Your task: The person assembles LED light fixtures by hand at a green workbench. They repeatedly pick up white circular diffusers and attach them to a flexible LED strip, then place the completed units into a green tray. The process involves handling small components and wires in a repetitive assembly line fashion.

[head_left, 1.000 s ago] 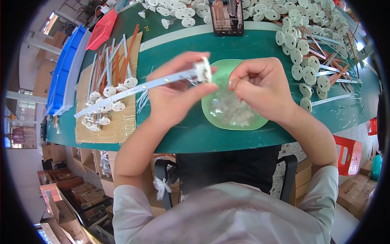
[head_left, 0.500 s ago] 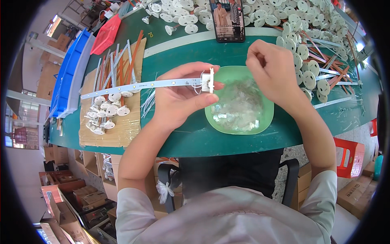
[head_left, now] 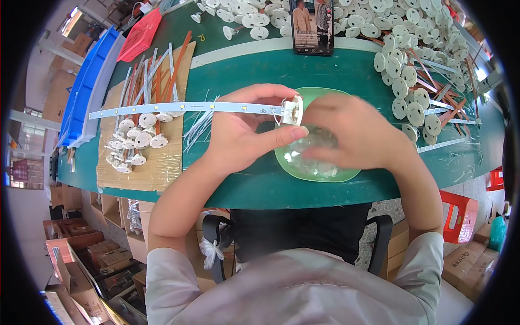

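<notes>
My left hand [head_left: 230, 135] is closed on an LED light strip [head_left: 179, 108], gripping it by the white round end cap [head_left: 293, 111]. The strip points left, its row of small LEDs facing up, with thin white wires at the cap. Close to the cap's right side is my right hand [head_left: 365, 132], its fingers smeared by motion; whether it holds anything is unclear. Beneath it stands a green bowl [head_left: 319, 178] with clear plastic film-like scraps and small whitish bits, partly hidden by the hand.
On the left, cardboard [head_left: 143, 181] carries several capped strips [head_left: 143, 140]. Loose white wires [head_left: 197, 127] lie beside it. A red basket [head_left: 139, 35] and blue tray [head_left: 86, 92] stand further left. At the back are a phone [head_left: 313, 32] and a large heap of capped strips [head_left: 401, 86].
My right hand has come down and left from above the bowl's right side to the cap, its fist loosened into blurred fingers. The left hand has turned the cap slightly.
</notes>
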